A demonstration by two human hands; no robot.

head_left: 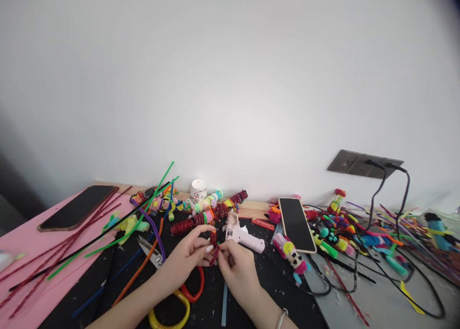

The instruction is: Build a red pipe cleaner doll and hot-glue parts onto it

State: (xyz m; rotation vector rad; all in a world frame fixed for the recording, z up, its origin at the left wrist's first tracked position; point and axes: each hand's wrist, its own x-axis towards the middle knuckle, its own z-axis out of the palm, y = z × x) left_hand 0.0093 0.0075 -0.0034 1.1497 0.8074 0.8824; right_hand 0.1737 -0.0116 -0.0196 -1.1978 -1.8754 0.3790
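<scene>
My left hand [197,250] is closed around a small dark red glittery pipe cleaner piece [213,238], coiled at its upper end. My right hand [236,266] pinches the lower part of the same piece from the other side. Just behind the fingers lies a pale glue gun [246,238], its nozzle end towards the left. Scissors [192,290] with one red and one yellow handle loop rest partly beneath my left wrist. Beyond my hands sit red coiled pipe cleaner figures [189,225]. A translucent glue stick [224,305] lies between my forearms.
Loose pipe cleaners [64,252] cross the pink sheet [21,242] at left, beside a dark phone [79,206]. A white phone [297,225] leans at right among pipe cleaner figures [290,254]. Black cables run from the wall socket [362,164]. A paper cup [198,190] stands by the wall.
</scene>
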